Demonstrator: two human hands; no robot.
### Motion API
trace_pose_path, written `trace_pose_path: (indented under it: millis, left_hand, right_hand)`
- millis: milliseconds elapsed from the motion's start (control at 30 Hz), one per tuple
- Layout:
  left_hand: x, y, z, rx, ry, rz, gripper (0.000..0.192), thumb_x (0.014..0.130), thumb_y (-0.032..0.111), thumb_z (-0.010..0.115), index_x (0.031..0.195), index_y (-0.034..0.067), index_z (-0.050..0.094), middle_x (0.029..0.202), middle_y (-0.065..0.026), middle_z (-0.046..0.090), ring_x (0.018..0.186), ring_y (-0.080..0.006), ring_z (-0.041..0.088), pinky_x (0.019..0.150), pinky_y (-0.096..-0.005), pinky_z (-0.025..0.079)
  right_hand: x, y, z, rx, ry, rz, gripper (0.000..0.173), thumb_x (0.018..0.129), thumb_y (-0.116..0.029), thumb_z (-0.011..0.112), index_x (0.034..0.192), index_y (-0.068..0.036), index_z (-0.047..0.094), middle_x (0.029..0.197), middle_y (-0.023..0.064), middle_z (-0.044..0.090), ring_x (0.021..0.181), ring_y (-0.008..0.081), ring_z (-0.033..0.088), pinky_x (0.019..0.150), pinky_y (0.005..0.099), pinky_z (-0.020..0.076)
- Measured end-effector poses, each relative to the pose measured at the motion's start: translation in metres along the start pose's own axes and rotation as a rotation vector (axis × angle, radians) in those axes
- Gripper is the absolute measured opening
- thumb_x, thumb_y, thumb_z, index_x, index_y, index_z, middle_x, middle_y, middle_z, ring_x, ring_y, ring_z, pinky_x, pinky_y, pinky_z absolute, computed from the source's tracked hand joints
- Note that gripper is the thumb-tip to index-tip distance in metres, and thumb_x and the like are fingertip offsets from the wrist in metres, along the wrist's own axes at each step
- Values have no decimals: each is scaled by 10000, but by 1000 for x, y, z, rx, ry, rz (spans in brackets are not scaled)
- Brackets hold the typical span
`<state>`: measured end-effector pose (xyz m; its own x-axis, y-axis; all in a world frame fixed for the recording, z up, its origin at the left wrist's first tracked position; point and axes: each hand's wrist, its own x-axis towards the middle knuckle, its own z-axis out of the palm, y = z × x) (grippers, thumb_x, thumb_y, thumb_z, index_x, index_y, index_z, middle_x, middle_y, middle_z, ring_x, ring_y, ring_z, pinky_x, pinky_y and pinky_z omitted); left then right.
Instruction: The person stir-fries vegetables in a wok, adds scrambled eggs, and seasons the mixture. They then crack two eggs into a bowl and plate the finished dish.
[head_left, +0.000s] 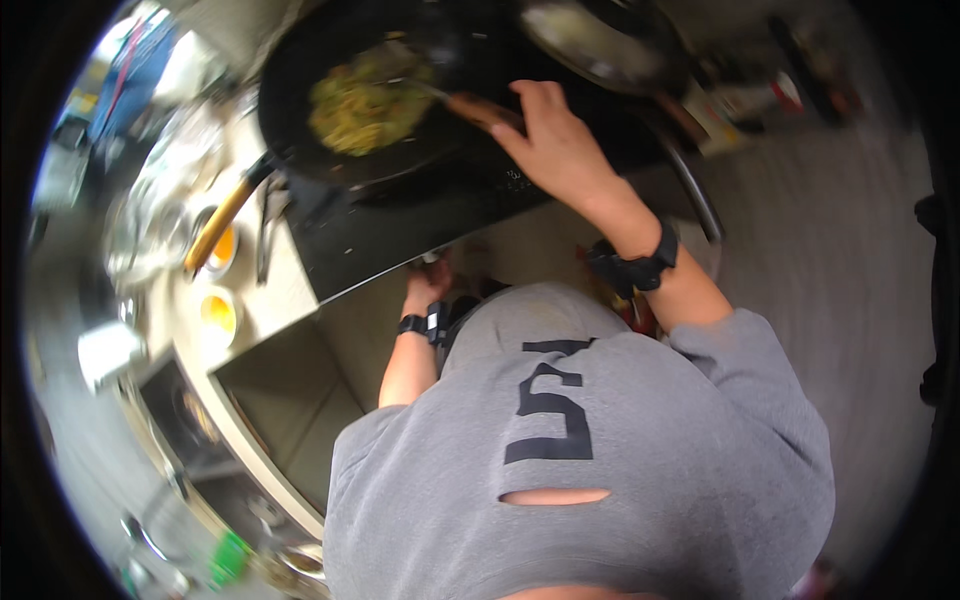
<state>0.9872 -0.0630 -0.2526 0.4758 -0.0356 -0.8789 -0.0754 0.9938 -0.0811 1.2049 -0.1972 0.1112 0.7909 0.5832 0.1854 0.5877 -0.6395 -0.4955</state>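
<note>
My right hand (555, 142) grips the wooden handle (480, 111) of a cooking spatula. The spatula's metal end reaches into chopped yellow-green food (367, 112) in a dark wok (289, 142). This wok sits on a black glass cooktop (360, 232), its wooden handle (221, 217) pointing toward the lower left. Below the cooktop's front edge is my left hand (429, 279), close to a small pale part (430, 257). Blur and the angle hide whether its fingers hold that part. Both wrists wear black straps with small devices.
A second pan with a glass lid (592, 45) stands at the upper right. Two white bowls with orange-yellow contents (219, 319) rest on the pale counter (277, 300), near plastic bags (172, 165). A sink (217, 442) lies lower left. A dark bar (694, 187) juts out at right.
</note>
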Motion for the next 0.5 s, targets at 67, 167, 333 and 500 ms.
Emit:
trace_pose_path:
  millis: [67,167,333,500]
  left_hand:
    - [-1,6,-19,218,146,20,695,1009,613,245,1311,50,520,1135,-196,676,896,-261,675,714,-346,579]
    - [-5,15,-49,485,148,-15,747,999,640,208,1370,50,478,1178,-194,669,946,-272,676,778,-360,585]
    - [-7,12,-59,821,107,-115,313,1028,359,482,868,119,602,724,-8,588,573,-114,533,494,-217,431]
    - [8,-10,-24,1151,60,-23,131,940,178,625,828,161,561,636,48,488,518,-65,453,433,-195,366]
  right_hand:
    - [-36,10,-6,11,56,54,416,907,-310,629,1206,-45,513,1112,166,560,864,370,629,732,430,521]
    - [-92,33,-13,120,4,6,266,925,-325,609,895,-61,615,846,134,608,760,344,631,632,427,499]
    - [-181,106,-2,-10,-453,214,428,961,-381,502,757,-54,686,790,153,679,828,366,649,697,501,507]
    - [-261,207,26,35,-313,463,280,907,-258,608,1060,-27,650,979,163,690,967,375,643,827,466,512]
